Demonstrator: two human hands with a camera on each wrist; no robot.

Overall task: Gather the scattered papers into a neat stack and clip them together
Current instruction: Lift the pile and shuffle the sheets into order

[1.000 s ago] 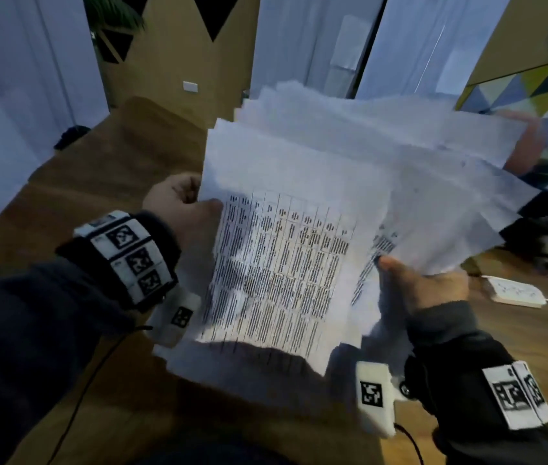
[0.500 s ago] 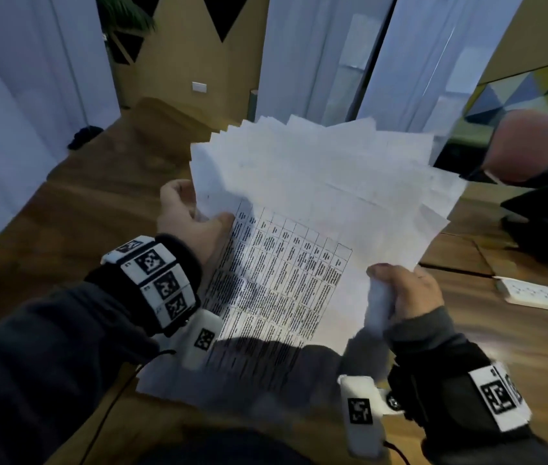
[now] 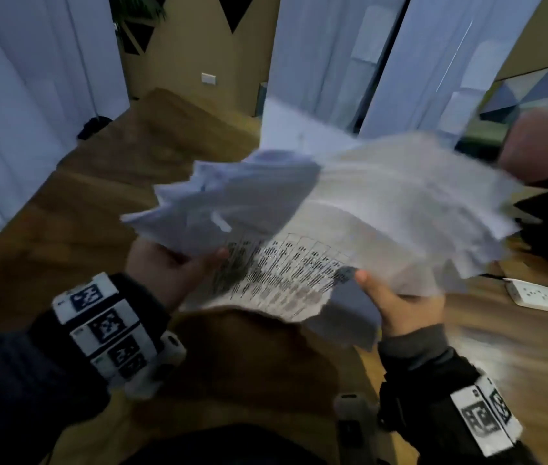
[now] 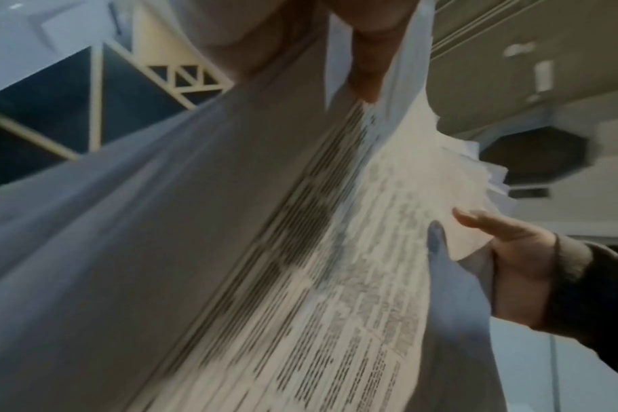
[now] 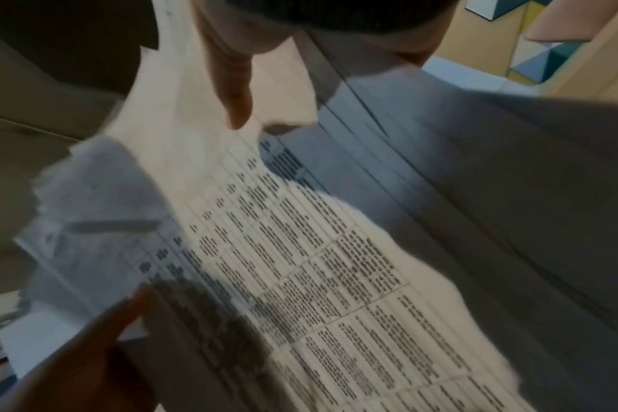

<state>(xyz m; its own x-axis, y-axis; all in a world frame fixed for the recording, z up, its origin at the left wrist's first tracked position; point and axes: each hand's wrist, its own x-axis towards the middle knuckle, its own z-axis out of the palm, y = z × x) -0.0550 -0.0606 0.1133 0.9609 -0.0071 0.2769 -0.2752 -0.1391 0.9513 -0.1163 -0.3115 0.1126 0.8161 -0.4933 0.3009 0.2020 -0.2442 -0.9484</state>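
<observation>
A loose sheaf of white papers [image 3: 349, 209] hangs in the air above the wooden table [image 3: 64, 250], its edges fanned out and uneven. The top sheet carries a printed table of text [image 3: 286, 266]. My left hand [image 3: 172, 266] grips the sheaf's left edge, thumb on top. My right hand [image 3: 396, 300] holds the lower right corner, thumb on the printed sheet. The left wrist view shows the papers [image 4: 300, 251] from below, with my right hand [image 4: 511, 251] at their edge. In the right wrist view my thumb [image 5: 233, 83] lies on the printed sheet [image 5: 300, 251]. No clip is in view.
A white power strip [image 3: 541, 295] lies on the table at the right. A pink round chair back [image 3: 537, 146] and a dark chair stand beyond it. White curtains hang at the left and behind.
The sheaf has tipped from nearly upright to flatter and swung right, blurring. Both hands have stayed on it, the left now lower at its left edge.
</observation>
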